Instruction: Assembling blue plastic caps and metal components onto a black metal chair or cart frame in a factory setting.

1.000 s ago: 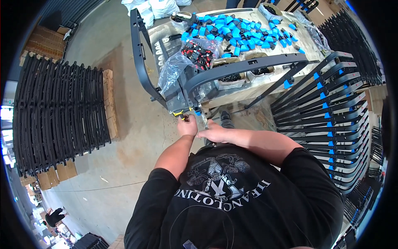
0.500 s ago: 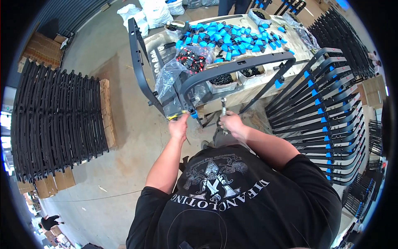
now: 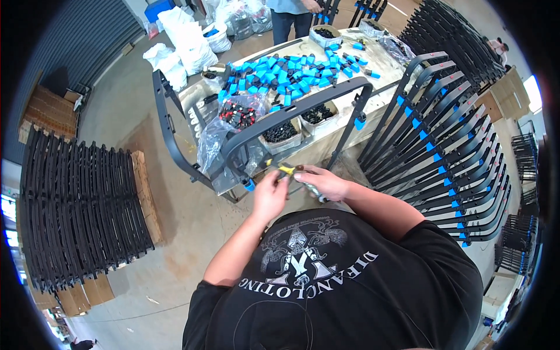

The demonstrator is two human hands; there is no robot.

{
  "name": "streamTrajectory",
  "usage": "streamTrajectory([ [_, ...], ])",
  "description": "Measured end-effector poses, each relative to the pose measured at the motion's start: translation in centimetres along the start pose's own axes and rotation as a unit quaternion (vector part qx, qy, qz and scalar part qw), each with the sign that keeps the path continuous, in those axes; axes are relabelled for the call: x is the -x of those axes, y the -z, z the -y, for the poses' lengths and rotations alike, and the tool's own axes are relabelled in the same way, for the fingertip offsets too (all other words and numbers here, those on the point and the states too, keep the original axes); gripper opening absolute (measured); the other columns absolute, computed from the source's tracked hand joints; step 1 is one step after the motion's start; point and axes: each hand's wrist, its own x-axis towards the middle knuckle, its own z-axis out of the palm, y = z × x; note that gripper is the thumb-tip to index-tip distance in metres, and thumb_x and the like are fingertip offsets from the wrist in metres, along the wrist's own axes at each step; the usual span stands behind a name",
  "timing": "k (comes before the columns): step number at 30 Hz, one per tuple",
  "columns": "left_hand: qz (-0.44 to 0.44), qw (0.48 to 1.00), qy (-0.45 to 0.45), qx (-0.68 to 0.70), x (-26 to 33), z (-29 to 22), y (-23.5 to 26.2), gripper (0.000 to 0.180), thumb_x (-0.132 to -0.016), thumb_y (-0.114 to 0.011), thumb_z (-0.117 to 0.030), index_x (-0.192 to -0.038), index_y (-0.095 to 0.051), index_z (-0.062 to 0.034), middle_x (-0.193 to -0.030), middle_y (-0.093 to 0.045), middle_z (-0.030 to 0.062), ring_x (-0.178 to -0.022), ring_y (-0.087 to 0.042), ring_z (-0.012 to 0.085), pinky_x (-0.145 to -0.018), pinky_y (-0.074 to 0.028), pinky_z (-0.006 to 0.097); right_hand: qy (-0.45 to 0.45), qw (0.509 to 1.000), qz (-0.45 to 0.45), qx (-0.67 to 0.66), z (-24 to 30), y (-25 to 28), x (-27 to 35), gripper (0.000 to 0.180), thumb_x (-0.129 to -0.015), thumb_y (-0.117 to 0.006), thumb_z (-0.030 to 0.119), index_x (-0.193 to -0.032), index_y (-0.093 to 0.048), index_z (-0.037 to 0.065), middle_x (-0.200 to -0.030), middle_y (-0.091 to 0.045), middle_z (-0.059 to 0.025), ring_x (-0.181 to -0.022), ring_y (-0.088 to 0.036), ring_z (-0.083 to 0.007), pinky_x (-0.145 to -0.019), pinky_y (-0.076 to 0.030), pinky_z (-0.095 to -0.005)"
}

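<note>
My two hands are close together in front of my chest, at the near end of the black bent-tube frame. A slim yellow-and-black hand tool lies between them, its kind too blurred to make out. My left hand is closed at its near side, the fingers pinched around it. Closed too, my right hand meets the tool with thumb and fingertips. A silvery metal tool pokes out beneath the right palm, mostly hidden. Just left of my hands, the black tube frame ends in a blue fitting.
A worktable carries blue-and-black fittings, boxes of small black parts and a bag of red-and-black pieces. Black frames stand racked at right and stacked at left. Another person stands behind the table.
My left hand has left the blue fitting, bringing the yellow-and-black tool right and nearer my right hand. The silvery tool, upright before, is now tipped down under the right palm. The view has shifted.
</note>
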Motion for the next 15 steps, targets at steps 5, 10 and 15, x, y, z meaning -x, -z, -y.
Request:
streamTrajectory([
  [5, 0.079, 0.948, -0.161, -0.263, -3.8, -4.6, -6.4, 0.028, -0.094, -0.069, -0.022, -0.107, -0.062, 0.0021, -0.093, -0.070, 0.0152, -0.080, -0.069, 0.0235, -0.073, -0.055, 0.037, 0.022, 0.985, -0.089, -0.145, -0.3, 4.6, -2.0, 0.045, -0.101, -0.060, 0.044, -0.127, -0.064, 0.008, -0.097, -0.066, -0.0017, -0.074, -0.056, -0.0101, -0.059, -0.045, -0.0274],
  [10, -0.030, 0.979, -0.059, -0.194, -8.9, 0.2, -13.0, 0.041, -0.098, -0.065, -0.026, -0.128, -0.055, -0.0007, -0.103, -0.069, 0.0164, -0.093, -0.068, 0.0248, -0.078, -0.054, 0.039, 0.102, 0.991, -0.083, -0.007, 0.8, 13.3, 1.1, 0.040, -0.104, -0.054, 0.039, -0.132, -0.064, 0.010, -0.091, -0.064, 0.0022, -0.068, -0.052, -0.0060, -0.056, -0.042, -0.0243],
  [15, -0.009, 0.993, 0.066, 0.095, -15.9, 2.2, -22.1, 0.030, -0.106, -0.051, -0.014, -0.130, -0.052, 0.0028, -0.104, -0.070, 0.0112, -0.090, -0.067, 0.0152, -0.080, -0.055, 0.033, 0.153, 0.974, -0.125, 0.108, 1.1, 21.1, 1.9, 0.042, -0.096, -0.064, 0.030, -0.128, -0.063, 0.003, -0.093, -0.069, -0.0089, -0.083, -0.063, -0.0158, -0.074, -0.052, -0.0345],
])
